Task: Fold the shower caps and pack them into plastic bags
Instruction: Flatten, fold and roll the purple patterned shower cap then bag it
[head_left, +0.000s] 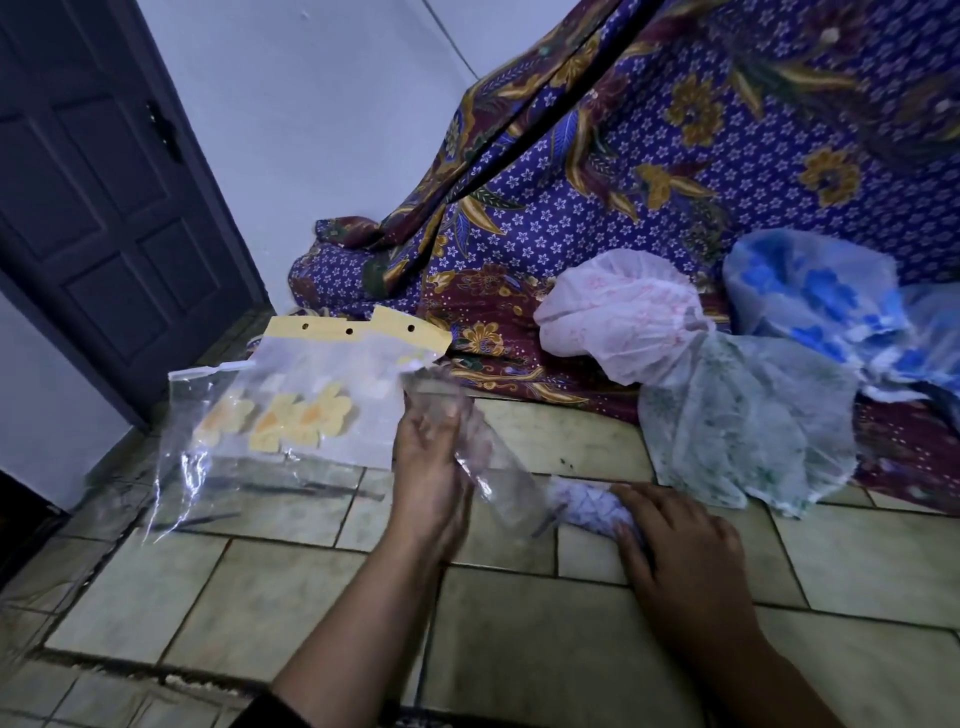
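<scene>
My left hand (431, 462) grips a narrow clear plastic bag (483, 457), held slanted above the tiled floor. My right hand (680, 551) holds a folded purple-patterned shower cap (587, 506) with its end at the bag's lower mouth. Three loose shower caps lie to the right: a pink one (623, 312), a green one (743, 426) and a blue one (815, 296). A packed bag with a yellow-flowered cap (291, 415) lies at the left, under a clear bag with a yellow header card (358, 332).
A purple batik cloth (649, 171) drapes down behind the caps and onto the floor. The dark door (104, 182) stands at the left, next to a white wall. Pale floor tiles (311, 592) lie in front of me.
</scene>
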